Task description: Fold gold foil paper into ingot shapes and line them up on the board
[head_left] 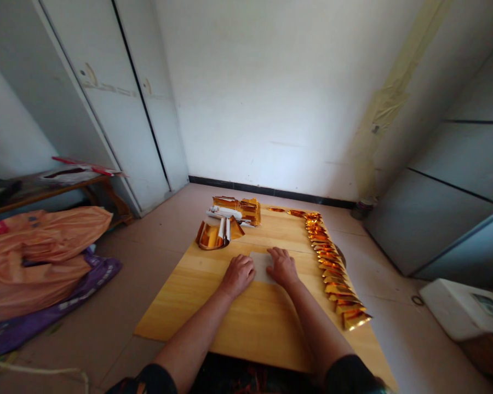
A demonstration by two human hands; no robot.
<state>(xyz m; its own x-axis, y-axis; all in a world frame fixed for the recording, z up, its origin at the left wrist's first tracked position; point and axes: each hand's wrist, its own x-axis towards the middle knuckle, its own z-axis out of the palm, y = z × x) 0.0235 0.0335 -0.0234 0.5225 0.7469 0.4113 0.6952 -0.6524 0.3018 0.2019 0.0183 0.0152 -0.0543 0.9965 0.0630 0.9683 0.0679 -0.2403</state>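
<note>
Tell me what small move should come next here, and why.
Probably lift the right side of the pale sheet with the right hand and start a fold, the left hand steadying the other side: the sheet seems to lie flat on the table, a hand at each side, and the gold pieces lined up at right look folded.

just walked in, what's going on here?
A person has both hands on a pale sheet lying on a wooden table: the left hand at its left edge, the right hand at its right. A row of folded gold foil pieces runs along the table's right side; more gold and white sheets lie towards its far left.
</note>
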